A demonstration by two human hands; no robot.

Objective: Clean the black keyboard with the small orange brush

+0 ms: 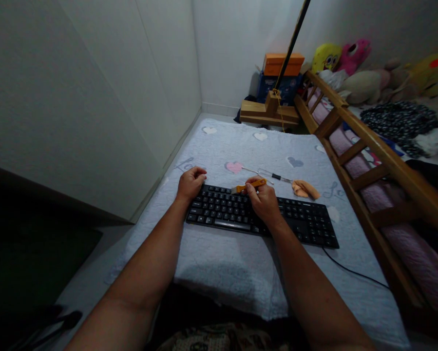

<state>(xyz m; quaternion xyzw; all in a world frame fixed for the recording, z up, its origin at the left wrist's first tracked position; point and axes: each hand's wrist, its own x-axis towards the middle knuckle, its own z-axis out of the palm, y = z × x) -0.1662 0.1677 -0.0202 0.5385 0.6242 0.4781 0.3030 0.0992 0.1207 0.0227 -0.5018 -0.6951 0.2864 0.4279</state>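
A black computer keyboard (233, 209) lies on the light blue cloth, tilted slightly down to the right. My left hand (191, 184) is closed at its upper left corner, thumb near the end keys and the other fingers curled over the edge. In my right hand (262, 197) is a small brush (256, 184) with a yellow handle, pinched between thumb and fingers. Its pale bristles point left, over the top rows of keys. Beyond the keyboard lie a thin metal tool with a black grip (276, 176), a thin white stick (250, 169) and a crumpled orange-tan cloth (305, 189).
A heart-patterned cloth (219, 146) covers the low surface. The keyboard's cable (353, 271) runs off right. A wooden bed rail (372, 131) borders the right side, with plush toys (326, 58) behind it. A pale cabinet wall (131, 97) stands left; boxes (282, 64) and a pole on a wooden base (268, 109) stand behind.
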